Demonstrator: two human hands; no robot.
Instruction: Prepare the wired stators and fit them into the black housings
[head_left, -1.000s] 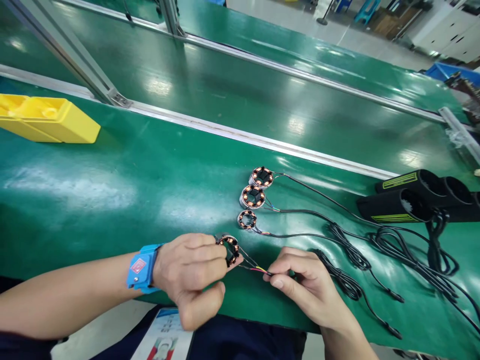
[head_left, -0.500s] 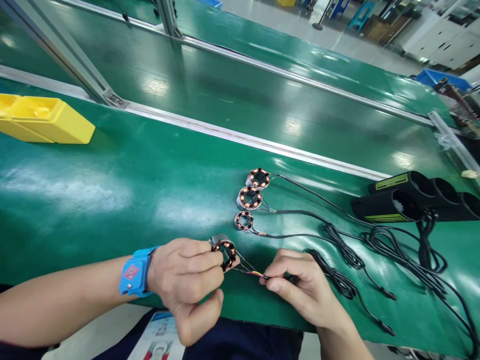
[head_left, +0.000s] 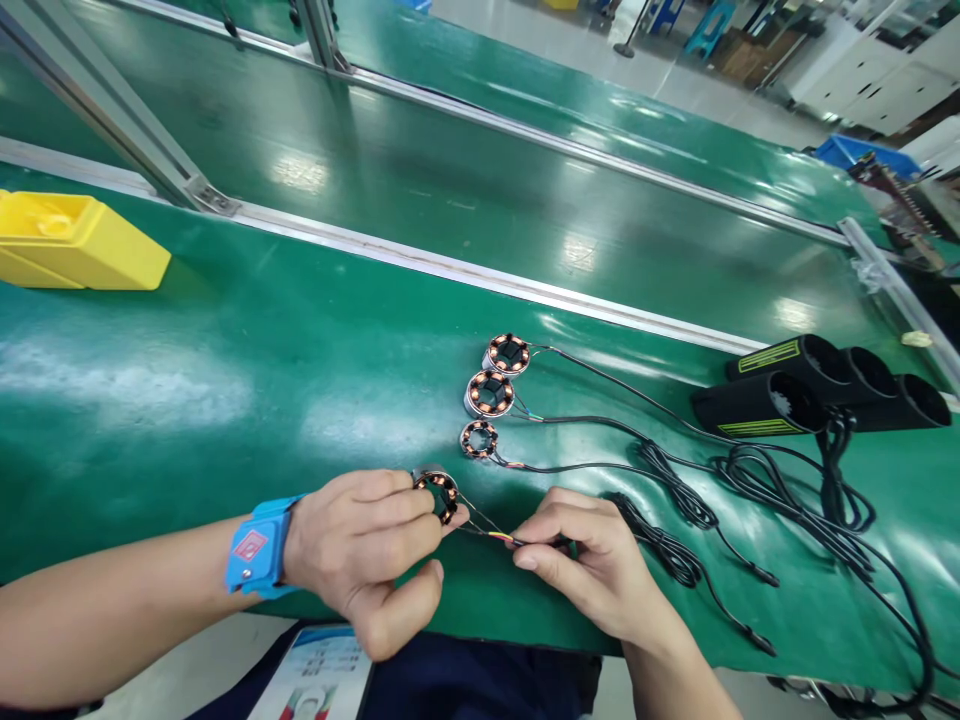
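My left hand, with a blue band on its wrist, has its fingers around a ring-shaped copper coil near the table's front edge. Thin wires run from that coil to a black cable, pinched between thumb and fingers of my right hand. Behind my hands, three more coil rings sit in a row: a small one, a larger one and another farthest back. Each has a black cable leading off to the right.
Several black tubes with yellow markings lie at the right. Bundled black cables spread in front of them. At the far left is a yellow bin. A metal rail crosses behind the coils, with a slanted metal post at left.
The view has shifted slightly, so most things appear a little further left. My left fingers cover the held coil a bit differently. Both hands keep their hold.
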